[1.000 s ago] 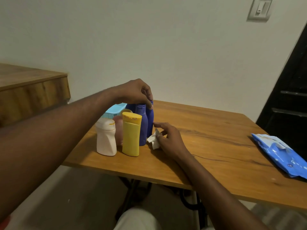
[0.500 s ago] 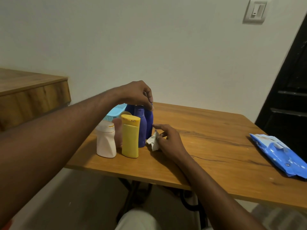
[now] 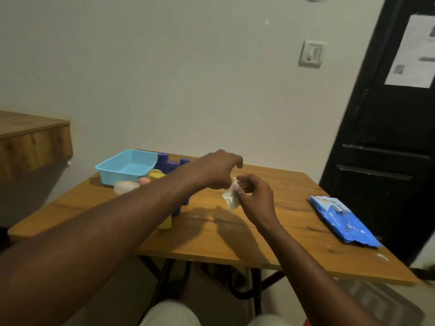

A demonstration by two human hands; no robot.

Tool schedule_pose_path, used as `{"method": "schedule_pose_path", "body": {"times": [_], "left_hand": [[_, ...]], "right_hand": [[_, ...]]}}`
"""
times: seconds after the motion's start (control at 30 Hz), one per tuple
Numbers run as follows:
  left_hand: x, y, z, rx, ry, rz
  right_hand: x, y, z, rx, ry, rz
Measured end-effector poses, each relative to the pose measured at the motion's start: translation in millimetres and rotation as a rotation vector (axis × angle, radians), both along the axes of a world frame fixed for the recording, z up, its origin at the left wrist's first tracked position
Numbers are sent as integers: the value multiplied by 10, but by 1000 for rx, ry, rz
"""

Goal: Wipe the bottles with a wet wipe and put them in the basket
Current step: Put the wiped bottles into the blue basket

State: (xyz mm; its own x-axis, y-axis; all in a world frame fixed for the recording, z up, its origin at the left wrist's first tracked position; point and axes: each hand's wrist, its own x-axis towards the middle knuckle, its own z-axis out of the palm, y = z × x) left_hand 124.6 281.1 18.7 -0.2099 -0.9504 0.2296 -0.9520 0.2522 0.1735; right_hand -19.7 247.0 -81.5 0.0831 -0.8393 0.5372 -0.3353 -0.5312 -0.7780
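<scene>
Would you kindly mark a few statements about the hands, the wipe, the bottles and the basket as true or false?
1. The right hand holds the wet wipe. True.
2. A purple bottle lies inside the blue basket. False: no bottle shows in the basket; the purple bottles stand on the table beside it.
3. The blue wipes pack lies on the table, to the right of both hands. True.
4. The left hand grips the yellow bottle. False: the left hand is up by the wet wipe, and the yellow bottle stands on the table, partly hidden by the forearm.
</scene>
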Motion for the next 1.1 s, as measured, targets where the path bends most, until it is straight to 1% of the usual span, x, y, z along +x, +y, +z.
{"method": "schedule_pose_path", "body": {"times": [0.07,0.13,0.3,0.47,0.57,0.63,0.7,0.8,0.87,0.97,1.1], "left_hand": [[-233,-12,-129,5,-7,16],[-441,-22,-253,5,31,6],[-785,-94,-606,75,107,21],[-878,-80,-873,111,111,28],[-805,-47,-910,92,108,13],[-714,14,-883,54,133,3],[-616,93,-804,-10,176,5],[-449,251,-579,-105,262,-4],[-336,407,-384,-150,288,0],[-107,716,-125,-206,266,46],[290,1122,83,-234,194,141]], "right_hand": [[-192,19,14,9,25,-61],[-352,35,0,48,49,-106],[-614,53,-132,110,164,-163],[-689,88,-287,211,236,-78],[-667,93,-311,187,275,-79],[-644,98,-266,103,312,-126],[-598,124,-176,8,305,-164],[-457,219,38,-103,242,-131],[-335,299,178,-131,190,-80],[-105,417,354,-156,115,-1],[228,583,551,-186,115,114]]}}
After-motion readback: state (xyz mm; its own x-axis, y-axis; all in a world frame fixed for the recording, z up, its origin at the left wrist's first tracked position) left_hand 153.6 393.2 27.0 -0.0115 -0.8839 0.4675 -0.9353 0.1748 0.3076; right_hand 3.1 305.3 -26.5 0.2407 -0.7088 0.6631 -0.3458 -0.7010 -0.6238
